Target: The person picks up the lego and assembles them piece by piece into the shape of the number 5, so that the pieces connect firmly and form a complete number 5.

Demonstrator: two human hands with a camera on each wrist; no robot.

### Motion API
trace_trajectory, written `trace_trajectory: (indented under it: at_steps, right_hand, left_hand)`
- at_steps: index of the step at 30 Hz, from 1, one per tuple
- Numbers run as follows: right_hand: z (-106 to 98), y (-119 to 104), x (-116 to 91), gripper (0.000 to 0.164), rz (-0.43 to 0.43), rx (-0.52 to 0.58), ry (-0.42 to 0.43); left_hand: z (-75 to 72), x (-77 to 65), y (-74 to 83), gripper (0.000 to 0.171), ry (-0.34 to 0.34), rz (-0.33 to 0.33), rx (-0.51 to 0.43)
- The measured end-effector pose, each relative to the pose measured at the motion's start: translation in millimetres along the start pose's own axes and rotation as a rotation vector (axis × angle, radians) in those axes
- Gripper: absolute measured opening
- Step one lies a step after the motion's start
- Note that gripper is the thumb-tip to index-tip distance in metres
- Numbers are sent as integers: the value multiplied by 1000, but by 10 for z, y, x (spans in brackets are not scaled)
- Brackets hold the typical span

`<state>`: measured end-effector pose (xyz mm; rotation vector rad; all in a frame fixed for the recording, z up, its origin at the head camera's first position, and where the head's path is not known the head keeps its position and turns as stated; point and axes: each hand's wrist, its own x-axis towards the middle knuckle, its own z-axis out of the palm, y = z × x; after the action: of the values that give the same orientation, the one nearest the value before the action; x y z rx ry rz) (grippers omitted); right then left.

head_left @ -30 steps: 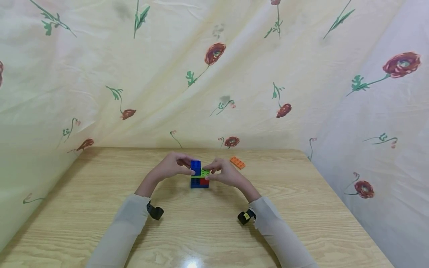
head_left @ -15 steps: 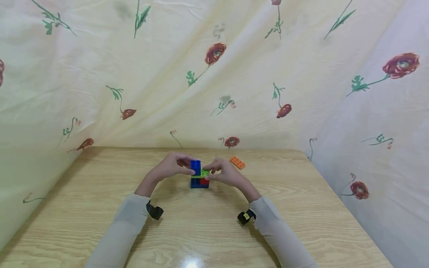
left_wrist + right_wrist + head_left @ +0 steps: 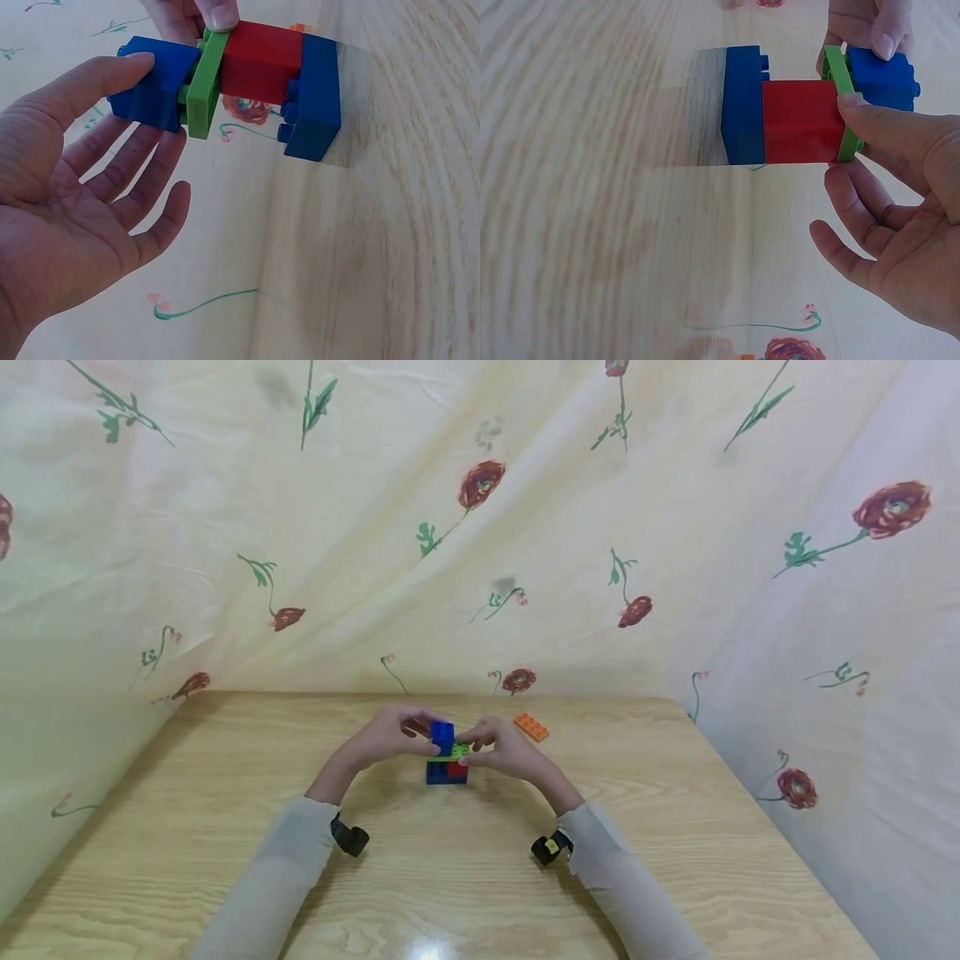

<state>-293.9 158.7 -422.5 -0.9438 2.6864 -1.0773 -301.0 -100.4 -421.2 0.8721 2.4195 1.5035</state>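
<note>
The upper blue toy brick (image 3: 442, 737) sits over the left part of the green plate (image 3: 202, 105), pinched between the left hand's (image 3: 392, 732) thumb and fingers. The right hand (image 3: 510, 752) pinches the green plate. Below are one red brick (image 3: 802, 120) and a second blue brick, the base (image 3: 315, 105), on the table (image 3: 450, 877); one orange plate (image 3: 531, 727) lies apart. Whether the upper brick is fully seated is hard to tell; the left wrist view cuts off most of the right hand.
</note>
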Motion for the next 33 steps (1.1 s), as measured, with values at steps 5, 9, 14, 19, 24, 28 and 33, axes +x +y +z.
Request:
trace_trajectory:
  at_steps: [5,9,14,19,24,28,33]
  right_hand:
    - [8,13,-7,34,-6,-4,4]
    - [24,34,-24,33,-16,-12,0]
    - [43,54,-23,33,-14,-14,-12]
    - [21,46,-17,33,1,-22,14]
    - [9,39,-12,34,-2,-8,11]
    - [14,33,-9,34,-7,-3,8]
    - [18,31,9,34,-2,-4,11]
  left_hand:
    - [24,-5,-21,41,12,-14,-25]
    - [37,-22,-48,42,15,-11,-47]
    - [36,-40,-79,41,20,-11,-50]
    - [25,-2,-51,43,18,-26,-47]
    - [8,16,-35,44,8,-37,-55]
    - [-7,8,-32,43,-3,-34,-61]
    - [-23,2,-41,42,-10,-30,-72]
